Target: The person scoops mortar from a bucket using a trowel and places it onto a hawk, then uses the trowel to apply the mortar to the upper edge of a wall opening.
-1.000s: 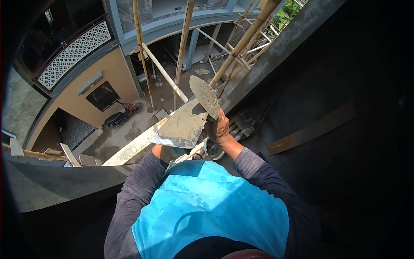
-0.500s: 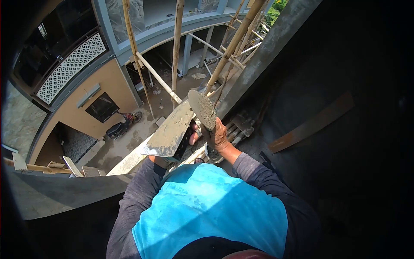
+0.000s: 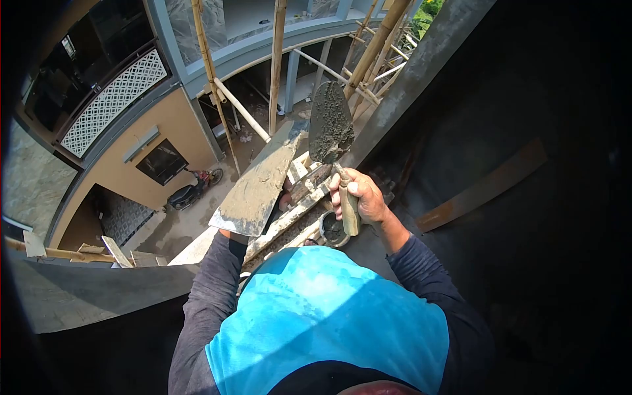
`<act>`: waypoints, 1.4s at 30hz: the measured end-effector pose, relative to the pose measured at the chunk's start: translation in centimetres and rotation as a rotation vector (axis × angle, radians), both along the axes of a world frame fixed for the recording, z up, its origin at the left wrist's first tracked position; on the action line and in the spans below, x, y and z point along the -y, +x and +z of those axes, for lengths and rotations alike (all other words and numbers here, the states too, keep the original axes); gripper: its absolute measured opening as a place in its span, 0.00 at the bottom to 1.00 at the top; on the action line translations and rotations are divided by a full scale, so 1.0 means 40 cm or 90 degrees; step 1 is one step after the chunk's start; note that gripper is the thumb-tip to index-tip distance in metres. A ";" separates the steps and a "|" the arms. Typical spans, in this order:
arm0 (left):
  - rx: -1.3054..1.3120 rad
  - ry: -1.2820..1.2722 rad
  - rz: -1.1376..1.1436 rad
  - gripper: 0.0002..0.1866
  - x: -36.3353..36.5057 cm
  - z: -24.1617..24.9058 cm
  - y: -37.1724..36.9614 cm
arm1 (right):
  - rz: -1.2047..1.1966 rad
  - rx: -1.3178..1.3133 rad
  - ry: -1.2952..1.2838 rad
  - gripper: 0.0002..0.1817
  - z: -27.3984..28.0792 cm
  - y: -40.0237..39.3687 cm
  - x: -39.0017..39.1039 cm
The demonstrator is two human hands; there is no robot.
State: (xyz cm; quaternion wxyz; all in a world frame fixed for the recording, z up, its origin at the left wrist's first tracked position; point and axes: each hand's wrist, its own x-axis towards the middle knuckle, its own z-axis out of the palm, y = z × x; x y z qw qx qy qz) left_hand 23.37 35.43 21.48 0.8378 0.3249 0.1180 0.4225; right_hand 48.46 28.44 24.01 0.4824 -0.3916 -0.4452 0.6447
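Observation:
A trowel [image 3: 331, 122] is held by its wooden handle in my right hand [image 3: 367, 196], its blade pointing away from me and covered with wet grey mortar. My left hand [image 3: 285, 200] is mostly hidden under a flat mortar board [image 3: 260, 184], which it grips from below; only a bit of its fingers shows beside the board's right edge. A layer of smeared mortar covers the board. Trowel and board are apart, with the blade just right of the board's far end. Below the trowel handle sits a small bucket [image 3: 334, 232] with dark mortar inside.
Wooden planks [image 3: 289, 220] lie beneath my hands. Bamboo scaffold poles [image 3: 276, 72] rise ahead, beside a grey wall edge [image 3: 408, 85]. A long board [image 3: 484, 187] lies at the right. Far below at the left, a motorcycle [image 3: 191, 191] stands by a building.
My right hand has moved right and turned, bringing the trowel's mortar-covered face and handle into view. The trowel has come away from the board. The bucket is less hidden.

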 end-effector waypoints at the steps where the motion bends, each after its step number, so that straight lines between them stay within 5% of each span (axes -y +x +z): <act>1: 0.002 -0.001 0.000 0.27 0.000 -0.012 0.005 | 0.024 -0.003 -0.021 0.21 0.020 0.001 -0.002; 3: -0.018 0.068 0.000 0.25 0.005 -0.026 0.019 | 0.037 -0.025 -0.049 0.21 0.032 0.003 -0.008; 4: -0.228 0.202 0.042 0.24 0.008 -0.001 0.016 | 0.078 -0.138 -0.091 0.22 0.028 0.008 -0.012; 7: -0.280 0.294 0.097 0.25 0.006 -0.042 0.032 | 0.191 -0.356 -0.127 0.25 0.013 0.003 -0.035; 8: -0.380 0.379 0.083 0.25 -0.001 -0.049 0.022 | 0.180 -0.334 -0.116 0.24 0.013 0.001 -0.040; 13: -0.358 0.396 0.097 0.20 0.003 -0.047 0.041 | 0.150 -0.138 -0.117 0.24 0.010 0.003 -0.046; 16: -0.396 0.505 0.087 0.18 -0.013 -0.061 0.029 | 0.157 -0.157 -0.121 0.24 0.012 -0.013 -0.043; 32: -0.338 0.451 0.120 0.17 -0.009 -0.043 0.025 | 0.159 -0.073 -0.223 0.27 -0.022 0.038 0.003; 42: -0.201 0.265 0.027 0.17 -0.005 -0.059 0.033 | 0.132 -0.086 -0.220 0.27 -0.041 0.047 0.037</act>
